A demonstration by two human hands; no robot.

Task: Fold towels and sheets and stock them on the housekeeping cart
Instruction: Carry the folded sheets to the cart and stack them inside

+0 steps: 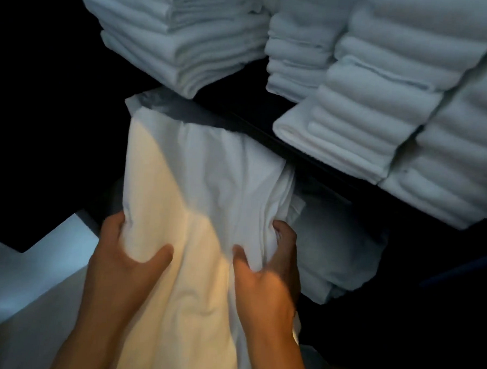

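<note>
A folded white sheet [197, 187] lies lengthwise between my hands, its far end under the edge of a dark cart shelf [308, 156]. My left hand [120, 257] grips the sheet's left edge, thumb on top and fingers hidden beneath. My right hand [266, 273] grips the right edge the same way, fingers curled round the bunched fabric. Stacks of folded white towels [376, 106] sit on the shelf above.
Another towel stack [177, 34] fills the upper left of the shelf, with a narrower one [297, 54] in the middle. A folded grey-white linen [338, 245] lies on the lower level to the right of the sheet. Pale floor [20, 271] shows at the lower left.
</note>
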